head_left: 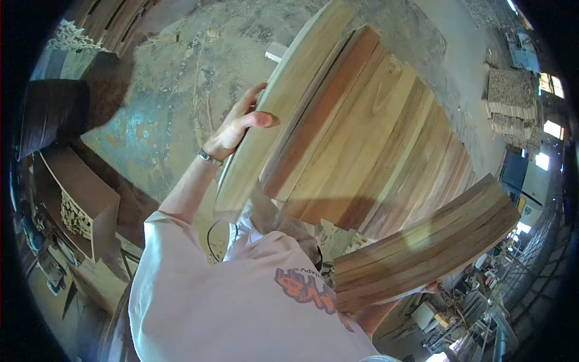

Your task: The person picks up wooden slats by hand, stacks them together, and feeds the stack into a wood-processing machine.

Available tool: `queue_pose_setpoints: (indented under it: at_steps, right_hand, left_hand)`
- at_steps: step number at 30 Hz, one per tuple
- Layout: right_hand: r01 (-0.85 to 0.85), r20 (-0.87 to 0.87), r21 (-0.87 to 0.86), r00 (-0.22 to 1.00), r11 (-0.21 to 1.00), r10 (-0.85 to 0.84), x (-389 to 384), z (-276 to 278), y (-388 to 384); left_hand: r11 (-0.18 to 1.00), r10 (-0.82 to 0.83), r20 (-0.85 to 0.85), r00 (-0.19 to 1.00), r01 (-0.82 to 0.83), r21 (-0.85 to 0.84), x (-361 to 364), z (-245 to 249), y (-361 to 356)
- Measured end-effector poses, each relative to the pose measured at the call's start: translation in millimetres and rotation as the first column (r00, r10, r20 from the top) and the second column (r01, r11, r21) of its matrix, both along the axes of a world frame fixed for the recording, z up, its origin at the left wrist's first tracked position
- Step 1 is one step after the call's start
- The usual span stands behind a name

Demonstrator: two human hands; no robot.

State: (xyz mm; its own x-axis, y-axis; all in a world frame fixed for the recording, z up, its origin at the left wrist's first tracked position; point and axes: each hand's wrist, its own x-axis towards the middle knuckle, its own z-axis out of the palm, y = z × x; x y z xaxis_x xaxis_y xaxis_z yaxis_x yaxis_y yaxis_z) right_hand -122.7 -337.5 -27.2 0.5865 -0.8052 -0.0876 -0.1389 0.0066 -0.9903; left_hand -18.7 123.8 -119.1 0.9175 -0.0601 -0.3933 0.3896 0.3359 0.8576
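My left hand (241, 123), with a watch at the wrist, grips the outer edge of a pale wooden board (295, 90). Its thumb lies on the board's face and its fingers go behind the edge. On the other side, my right hand (431, 288) is mostly hidden under a brownish wooden board (428, 241), only its fingertips showing at the near edge. That board is held up at an angle. Between the two lies a row of several planks (362, 127) side by side, in yellowish and reddish tones, the reddish plank (325, 108) being nearest the pale board.
A worn concrete floor (175, 90) stretches beyond the planks. At left stands a brown wooden box (90, 193) with small wood pieces in it. Stacked boards (512, 102) stand at the far right, and cluttered equipment (446, 320) is at lower right.
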Motion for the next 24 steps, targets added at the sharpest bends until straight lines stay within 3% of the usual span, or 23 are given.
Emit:
queue_pose_setpoints:
  at_steps: [3, 5, 6, 8, 10, 11, 12, 13, 14, 16, 20, 22, 24]
  right_hand:
    - [-0.005, -0.001, 0.024, 1.000, 1.000, 0.005, 6, -2, 9]
    - [-0.005, -0.002, 0.043, 1.000, 0.999, 0.005, 8, -4, 14]
    - [-0.006, -0.001, 0.046, 1.000, 0.999, 0.006, 9, -4, 16]
    - [-0.027, 0.012, 0.068, 1.000, 0.997, 0.026, 13, -6, 22]
    - [-0.039, 0.017, 0.080, 0.999, 0.996, 0.038, 14, -5, 25]
    - [-0.046, 0.020, 0.085, 0.999, 0.995, 0.044, 15, -7, 27]
    - [-0.058, 0.025, 0.094, 0.998, 0.994, 0.056, 17, -6, 31]
    - [-0.075, 0.029, 0.103, 0.997, 0.992, 0.073, 21, -7, 36]
    - [-0.078, 0.032, 0.110, 0.997, 0.991, 0.075, 21, -5, 38]
    - [-0.104, 0.039, 0.118, 0.994, 0.988, 0.100, 27, -4, 46]
    - [-0.183, 0.057, 0.143, 0.983, 0.973, 0.177, 43, -3, 68]
    - [-0.224, 0.069, 0.147, 0.974, 0.964, 0.216, 52, 0, 81]
    - [-0.280, 0.089, 0.165, 0.959, 0.946, 0.269, 64, 3, 102]
  left_hand:
    - [0.998, -0.026, -0.020, 0.999, 0.024, -0.053, 15, -6, -10]
    - [0.959, -0.279, -0.093, 0.956, 0.281, 0.018, 37, -30, -12]
    - [0.934, -0.358, -0.059, 0.932, 0.356, -0.035, 41, -32, -22]
    - [0.948, -0.314, -0.057, 0.948, 0.316, 0.031, 50, -55, -31]
    - [0.986, -0.131, -0.009, 0.991, 0.129, -0.102, 43, -56, -44]
    - [0.986, -0.135, -0.010, 0.991, 0.133, -0.097, 40, -23, -44]
    - [0.906, -0.220, -0.022, 0.975, 0.213, 0.365, 39, 2, -42]
    - [0.618, -0.292, -0.064, 0.954, 0.240, 0.749, 41, 16, -42]
    - [0.613, -0.297, -0.062, 0.953, 0.240, 0.752, 42, 19, -53]
    - [0.425, -0.138, 0.009, 0.990, 0.051, 0.904, 39, 16, -76]
    - [0.471, -0.074, 0.071, 0.995, -0.028, 0.881, 39, 7, -77]
    - [0.574, -0.143, -0.001, 0.990, 0.084, 0.814, 42, 12, -68]
    - [0.552, -0.112, 0.385, 0.916, -0.265, 0.791, 28, 49, -80]
